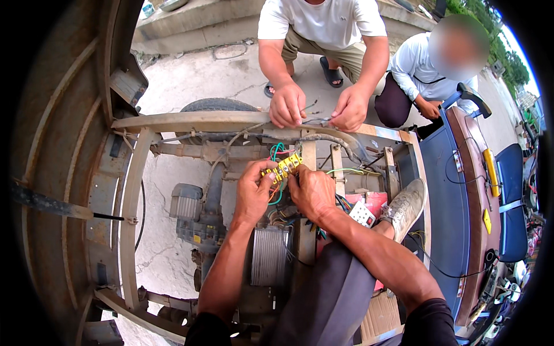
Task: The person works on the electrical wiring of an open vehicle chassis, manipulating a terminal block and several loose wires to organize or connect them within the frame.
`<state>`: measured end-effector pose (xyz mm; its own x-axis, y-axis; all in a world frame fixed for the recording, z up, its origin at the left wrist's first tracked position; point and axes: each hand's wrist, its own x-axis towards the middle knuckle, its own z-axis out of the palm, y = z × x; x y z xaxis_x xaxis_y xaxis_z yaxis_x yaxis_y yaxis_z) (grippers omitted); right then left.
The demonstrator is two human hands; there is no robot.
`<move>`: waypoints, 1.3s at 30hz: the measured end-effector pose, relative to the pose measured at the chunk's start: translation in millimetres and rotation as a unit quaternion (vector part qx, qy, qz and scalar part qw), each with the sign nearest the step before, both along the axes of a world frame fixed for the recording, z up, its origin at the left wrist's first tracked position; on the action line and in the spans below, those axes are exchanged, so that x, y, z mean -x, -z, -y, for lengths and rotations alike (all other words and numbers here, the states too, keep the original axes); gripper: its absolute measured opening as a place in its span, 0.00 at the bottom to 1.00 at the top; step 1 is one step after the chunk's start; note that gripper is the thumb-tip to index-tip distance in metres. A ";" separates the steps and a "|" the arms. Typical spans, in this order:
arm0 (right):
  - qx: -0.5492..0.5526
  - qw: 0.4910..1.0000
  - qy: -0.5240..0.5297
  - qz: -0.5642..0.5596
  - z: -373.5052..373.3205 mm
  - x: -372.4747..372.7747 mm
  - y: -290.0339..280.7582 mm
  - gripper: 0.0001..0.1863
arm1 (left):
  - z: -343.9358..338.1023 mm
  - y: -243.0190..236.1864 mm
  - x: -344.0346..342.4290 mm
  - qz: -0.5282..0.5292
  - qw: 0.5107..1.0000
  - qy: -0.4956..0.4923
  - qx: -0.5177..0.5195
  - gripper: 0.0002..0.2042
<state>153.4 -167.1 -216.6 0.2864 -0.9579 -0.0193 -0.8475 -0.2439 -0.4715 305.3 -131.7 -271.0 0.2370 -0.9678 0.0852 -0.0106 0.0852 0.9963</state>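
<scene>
Grip: yellow multi-screw terminal block (284, 169) pinched by left hand (254, 193), grasped by right hand (314, 191) | Place: above beige metal vehicle frame (190, 121), beyond grey finned metal box (269, 256) | Progress: thin green wires (281, 195) seemingly attached; dark wire ends (315, 120) seemingly unjoined

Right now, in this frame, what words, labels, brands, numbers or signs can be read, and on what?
No text is legible.
Yellow label on the dark housing: too small to read.
Small mark on the white T-shirt: too small.
Yellow terminal strip: no readable marking.
</scene>
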 end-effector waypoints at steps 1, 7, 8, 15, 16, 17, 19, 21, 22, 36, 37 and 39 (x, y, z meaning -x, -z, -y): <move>0.001 1.000 0.001 0.000 0.8 0.2 0.6 0.13 | 0.4 -1.1 -0.7 0.000 1.000 0.001 0.001 0.08; -0.132 0.972 0.034 0.193 13.0 21.2 11.5 0.23 | 4.8 1.4 -7.1 -0.133 0.991 0.021 -0.013 0.09; -0.134 0.972 0.034 0.192 12.3 21.3 9.4 0.23 | 4.9 2.0 -7.2 -0.134 0.991 0.021 -0.015 0.09; -0.246 0.909 0.005 0.337 20.0 28.4 10.2 0.24 | 3.0 -1.4 -9.3 -0.120 0.992 0.028 0.004 0.08; -0.256 0.902 0.006 0.347 19.0 26.7 9.7 0.23 | 1.8 -1.6 -10.4 -0.096 0.995 0.017 0.005 0.08; -0.264 0.897 0.010 0.355 19.0 27.1 10.7 0.22 | -1.3 -8.1 -6.8 -0.096 0.995 0.018 0.004 0.08; -0.257 0.897 0.019 0.360 21.3 28.5 14.4 0.22 | -12.2 -39.0 4.0 0.302 0.944 -0.109 0.068 0.06; -0.257 0.895 0.030 0.364 20.0 30.0 20.3 0.21 | -19.1 -55.8 11.9 0.336 0.936 -0.084 0.056 0.06; -0.262 0.883 0.041 0.387 19.0 28.9 20.5 0.21 | -22.6 -60.6 16.1 0.371 0.925 -0.062 0.045 0.06; -0.254 0.879 0.050 0.400 15.6 23.3 14.9 0.20 | -13.3 -39.9 44.3 0.498 0.858 -0.125 0.019 0.08; -0.255 0.879 0.049 0.400 15.9 22.9 14.7 0.20 | -11.9 -38.4 44.8 0.499 0.857 -0.126 0.019 0.08; -0.243 0.895 0.051 0.371 15.7 22.6 14.3 0.20 | -10.6 -36.0 46.6 0.494 0.859 -0.130 0.023 0.09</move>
<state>130.8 -182.9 -230.9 0.3053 -0.9098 -0.2811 -0.2624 0.2034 -0.9433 258.7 -121.1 -235.0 0.2350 -0.8832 0.4058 -0.8745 -0.0099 0.4848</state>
